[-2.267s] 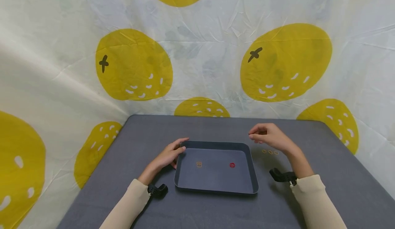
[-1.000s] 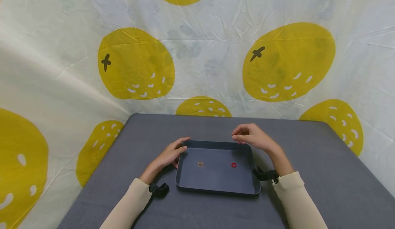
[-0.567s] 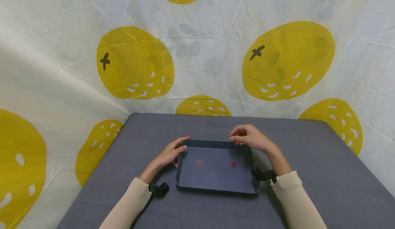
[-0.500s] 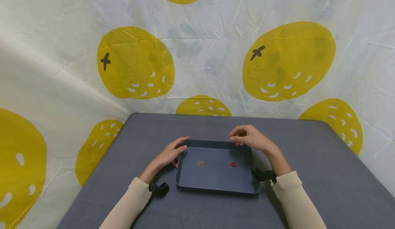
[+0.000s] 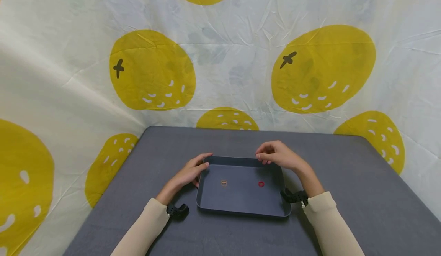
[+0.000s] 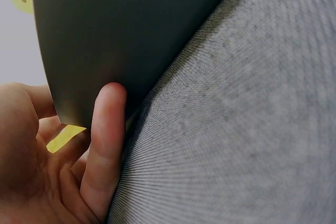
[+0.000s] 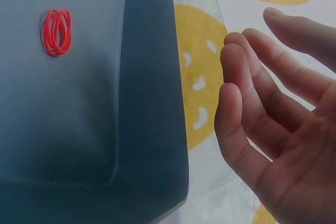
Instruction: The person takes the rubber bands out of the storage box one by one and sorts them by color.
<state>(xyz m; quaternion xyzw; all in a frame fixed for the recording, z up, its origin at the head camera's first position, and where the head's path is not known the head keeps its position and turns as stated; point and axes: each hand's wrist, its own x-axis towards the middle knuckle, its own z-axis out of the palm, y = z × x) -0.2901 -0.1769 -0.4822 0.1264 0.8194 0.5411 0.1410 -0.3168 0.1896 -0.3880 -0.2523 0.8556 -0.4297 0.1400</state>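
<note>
A shallow dark grey tray [image 5: 242,208] lies on the table. My left hand [image 5: 187,173] holds its left wall near the back corner, thumb over the rim; a fingertip [image 6: 111,100] lies against the outer wall in the left wrist view. My right hand [image 5: 279,155] hovers at the back right corner, fingers loosely bent and nothing between them. In the right wrist view those fingers [image 7: 233,72] are apart from the tray wall. Inside the tray, a small bunch of red rubber bands [image 7: 65,32] lies to the right and orange rubber bands [image 5: 224,180] to the left.
The tray stands on a grey cloth-covered table [image 5: 172,141]. White fabric with yellow fruit prints [image 5: 151,70] hangs behind and beside it. Black straps [image 5: 177,212] circle both wrists, and the right one [image 5: 293,196] overlaps the tray's right edge.
My right hand has moved left to the tray's back right corner and then stays nearly still. Its wrist now covers where several orange rings lay. My left hand keeps its place.
</note>
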